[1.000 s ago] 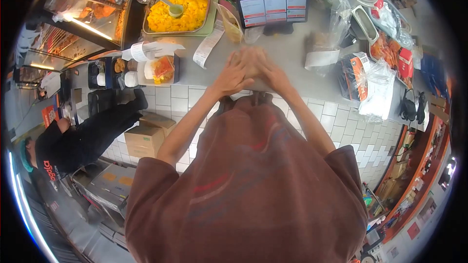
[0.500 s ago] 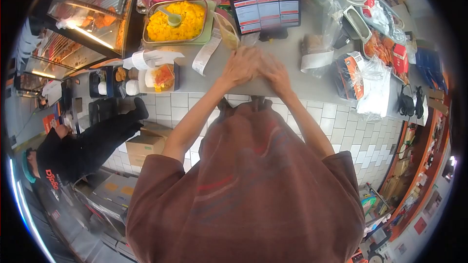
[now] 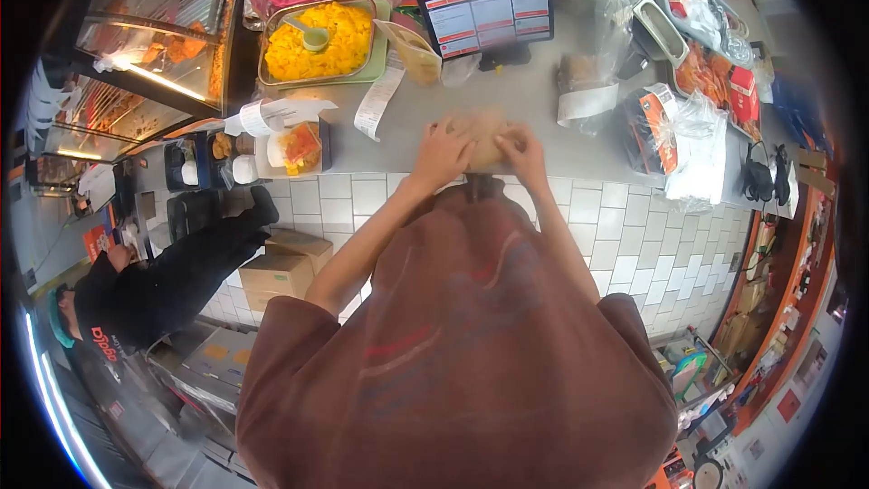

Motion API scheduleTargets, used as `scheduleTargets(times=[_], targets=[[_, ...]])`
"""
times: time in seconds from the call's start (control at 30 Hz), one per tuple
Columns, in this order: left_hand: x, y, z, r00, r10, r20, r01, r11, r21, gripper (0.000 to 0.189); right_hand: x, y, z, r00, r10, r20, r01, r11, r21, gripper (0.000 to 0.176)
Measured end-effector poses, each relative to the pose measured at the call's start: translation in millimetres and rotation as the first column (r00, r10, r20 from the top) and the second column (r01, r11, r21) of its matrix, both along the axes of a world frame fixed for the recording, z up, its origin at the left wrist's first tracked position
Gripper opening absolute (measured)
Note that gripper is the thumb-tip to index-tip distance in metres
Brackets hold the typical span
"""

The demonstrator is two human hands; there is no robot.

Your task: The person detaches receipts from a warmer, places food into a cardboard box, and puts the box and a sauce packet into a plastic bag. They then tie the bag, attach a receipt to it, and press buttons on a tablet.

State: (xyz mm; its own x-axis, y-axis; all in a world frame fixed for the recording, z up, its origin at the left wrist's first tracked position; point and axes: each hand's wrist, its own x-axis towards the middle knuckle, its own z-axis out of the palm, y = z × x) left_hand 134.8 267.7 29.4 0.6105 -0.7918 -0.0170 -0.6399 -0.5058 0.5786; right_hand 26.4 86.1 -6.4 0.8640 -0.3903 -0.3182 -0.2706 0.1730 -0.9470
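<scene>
Between my hands, near the counter's front edge, is a tan item (image 3: 487,147), perhaps a paper bag or wrap, blurred. My left hand (image 3: 445,149) grips its left side with bent fingers. On its right side, my right hand (image 3: 523,151) pinches the edge. A long printed receipt (image 3: 376,107) lies to the left of my hands. Behind them, an open paper bag (image 3: 415,52) leans beside a tablet (image 3: 486,23) that shows order lists.
A tray of yellow food (image 3: 317,62) stands at the back left, and a boxed meal (image 3: 299,147) at the left edge. Plastic-wrapped packages (image 3: 692,149) lie on the right. A co-worker in black (image 3: 163,281) is at the far left.
My hands have drawn back toward the counter's front edge and moved apart. The tan item now shows between them. The view has shifted slightly.
</scene>
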Motion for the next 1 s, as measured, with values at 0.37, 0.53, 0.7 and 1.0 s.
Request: scheduleTargets(times=[0.37,0.53,0.7,1.0], targets=[[7.2,-8.8,-6.7,0.973,0.064,-0.221,-0.131,0.944,-0.303,0.024,-7.1,2.9,18.8,1.0,0.023,0.019,-0.023,0.999,0.029,0.029],[11.1,-16.2,4.1,0.899,0.123,-0.421,-0.273,0.908,-0.318,0.021,0.5,4.5,22.0,0.998,0.03,-0.063,-0.033,0.999,-0.037,0.029],[12.0,-13.1,-1.5,0.914,0.086,-0.397,-0.252,0.887,-0.386,0.032,3.3,6.9,20.1,0.997,0.024,-0.073,-0.032,0.993,-0.111,0.029],[9.2,-18.8,11.2,0.926,0.051,-0.374,-0.208,0.896,-0.393,0.021,3.7,7.6,19.0,0.999,0.019,-0.041,-0.023,0.995,-0.094,0.028]])
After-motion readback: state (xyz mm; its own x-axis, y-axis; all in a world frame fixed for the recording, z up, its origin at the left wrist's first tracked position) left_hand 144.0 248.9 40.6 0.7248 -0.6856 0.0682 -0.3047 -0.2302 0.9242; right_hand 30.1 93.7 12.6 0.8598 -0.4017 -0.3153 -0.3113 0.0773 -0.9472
